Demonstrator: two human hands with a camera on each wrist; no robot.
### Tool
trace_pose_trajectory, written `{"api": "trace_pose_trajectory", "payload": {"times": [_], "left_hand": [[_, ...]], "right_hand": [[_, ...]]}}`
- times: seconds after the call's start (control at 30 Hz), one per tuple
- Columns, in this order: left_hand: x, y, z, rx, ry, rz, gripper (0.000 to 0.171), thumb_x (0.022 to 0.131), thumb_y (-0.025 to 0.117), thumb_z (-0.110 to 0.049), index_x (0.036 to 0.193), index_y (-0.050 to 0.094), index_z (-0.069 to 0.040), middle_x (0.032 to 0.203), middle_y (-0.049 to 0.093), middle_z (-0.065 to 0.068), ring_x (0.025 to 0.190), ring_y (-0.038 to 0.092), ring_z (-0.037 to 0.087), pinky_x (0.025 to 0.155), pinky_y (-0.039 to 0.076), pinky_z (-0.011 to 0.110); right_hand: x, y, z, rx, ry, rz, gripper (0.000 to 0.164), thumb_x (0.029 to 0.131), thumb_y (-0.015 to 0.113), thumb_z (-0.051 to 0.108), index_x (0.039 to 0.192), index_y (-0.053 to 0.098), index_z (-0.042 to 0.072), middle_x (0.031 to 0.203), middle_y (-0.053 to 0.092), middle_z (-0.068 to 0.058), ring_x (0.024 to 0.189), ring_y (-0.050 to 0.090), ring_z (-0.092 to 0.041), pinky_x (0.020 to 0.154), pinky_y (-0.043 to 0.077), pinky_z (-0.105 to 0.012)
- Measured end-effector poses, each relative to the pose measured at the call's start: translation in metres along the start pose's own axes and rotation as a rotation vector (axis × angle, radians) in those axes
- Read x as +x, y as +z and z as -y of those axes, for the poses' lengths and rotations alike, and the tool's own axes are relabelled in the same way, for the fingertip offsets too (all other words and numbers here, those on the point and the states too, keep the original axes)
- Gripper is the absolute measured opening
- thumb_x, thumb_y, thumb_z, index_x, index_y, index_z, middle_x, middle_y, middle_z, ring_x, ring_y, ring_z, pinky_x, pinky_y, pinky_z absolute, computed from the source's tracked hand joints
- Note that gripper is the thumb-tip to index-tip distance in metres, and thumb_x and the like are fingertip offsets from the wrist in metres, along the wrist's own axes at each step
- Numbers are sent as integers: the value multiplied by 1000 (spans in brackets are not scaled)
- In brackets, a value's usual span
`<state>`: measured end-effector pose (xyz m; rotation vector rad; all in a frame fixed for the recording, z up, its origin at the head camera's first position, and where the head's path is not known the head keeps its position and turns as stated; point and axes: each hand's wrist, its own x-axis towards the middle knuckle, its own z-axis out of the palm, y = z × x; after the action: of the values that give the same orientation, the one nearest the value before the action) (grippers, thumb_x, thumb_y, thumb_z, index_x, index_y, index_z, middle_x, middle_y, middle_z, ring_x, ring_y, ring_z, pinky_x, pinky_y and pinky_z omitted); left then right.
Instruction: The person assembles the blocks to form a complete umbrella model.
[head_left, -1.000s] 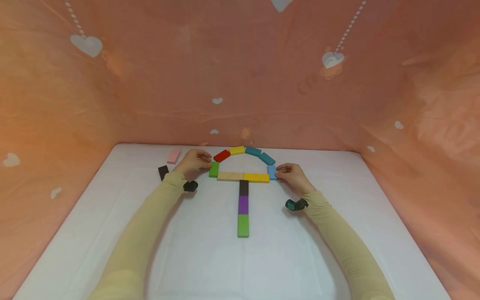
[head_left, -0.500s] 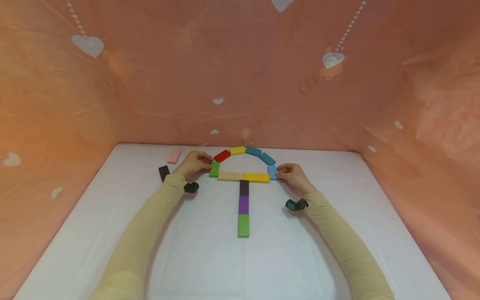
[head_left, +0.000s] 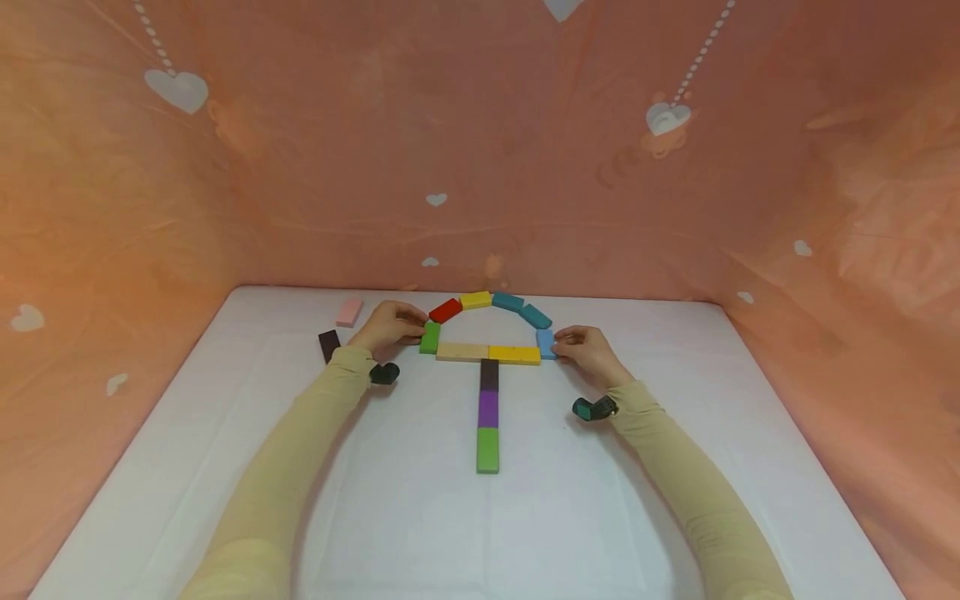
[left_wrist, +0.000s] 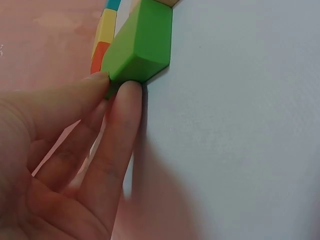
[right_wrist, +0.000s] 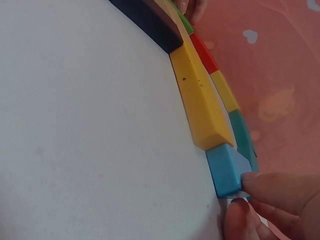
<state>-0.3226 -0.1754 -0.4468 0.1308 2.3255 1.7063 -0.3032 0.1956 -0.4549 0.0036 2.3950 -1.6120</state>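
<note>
Flat coloured blocks form an umbrella-like outline on the white table. My left hand touches the outer side of the green block at the arch's left end. In the left wrist view, thumb and forefinger meet that block at its near corner and side, fingers mostly straight. At the opposite end, my right hand touches the light blue block. The right wrist view has the thumb at the top edge of this blue block, a fingertip beside its outer end. A red block lies just beyond my left fingers.
A yellow block and two teal blocks continue the arch. Below run a plain wood block and a yellow one, above a dark, purple and green stem. Pink and dark blocks lie left.
My left hand's fingers have come in closer against the green block since a second ago. The right hand stays at the light blue block, and the outline looks the same.
</note>
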Motion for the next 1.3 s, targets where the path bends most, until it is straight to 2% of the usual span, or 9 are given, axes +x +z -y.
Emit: {"api": "trace_pose_trajectory", "payload": {"times": [0.6,1.07,1.3], "left_hand": [[4,1,0,31,-51,-33,28,90,63,3,118,61,6,115,60,23,87,62,23,75,55,29],[2,3,-2,31,-47,-44,28,90,62,3,118,60,6,113,59,22,89,62,25,75,56,30],[-1,2,-4,-16,-32,-33,31,90,63,2,119,58,9,110,60,22,84,64,21,74,56,30]], "right_hand": [[-1,0,2,8,-3,-10,36,89,66,6,122,56,-8,101,59,-16,77,58,-16,71,54,-23],[-2,0,1,-12,-2,1,38,90,65,8,123,55,-7,105,59,-17,80,59,-18,73,54,-23],[-3,-1,1,-15,-11,2,38,90,65,8,123,55,-7,103,59,-16,80,59,-17,73,54,-23]]}}
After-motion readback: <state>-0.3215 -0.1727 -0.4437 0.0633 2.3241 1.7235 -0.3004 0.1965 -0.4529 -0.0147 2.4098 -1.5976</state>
